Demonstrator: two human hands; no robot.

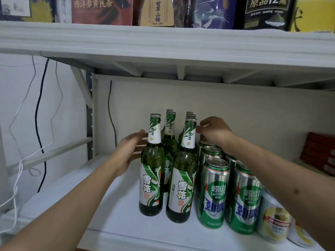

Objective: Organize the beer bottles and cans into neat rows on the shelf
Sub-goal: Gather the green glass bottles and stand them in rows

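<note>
1. Right now the green glass beer bottles (152, 165) stand in two rows on the smooth white shelf (112, 205), going from front to back.
2. Each bottle is tall and round, with a thin neck, a metal cap and a shiny white and green label.
3. The front bottle of the right row (182, 171) stands a bit nearer the shelf edge than the front bottle of the left row.
4. The left hand (133, 147) is beside the left row, fingers straight and flat, its fingertips right at the neck of the front bottle. It grips nothing.
5. The right hand (213, 130) reaches over the cans to the top of the right row. Its fingers are bent near the bottle necks, but I cannot tell if they pinch a bottle or only touch it.
6. Green and silver Laoshan beer cans (213, 194) stand just beside the bottles, on the right, also in rows. They are round metal tubes with flat tops and pull tabs.
7. Silver and yellow cans (274, 218) stand at the far right front, partly hidden by the right arm.
8. Red boxes (319, 153) are stacked at the far right of the shelf, well apart from the bottles.
9. Boxes and bags of tea (101, 10) sit on the white metal shelf above.
10. White and black cables (40, 109) hang down the wall on the left.
</note>
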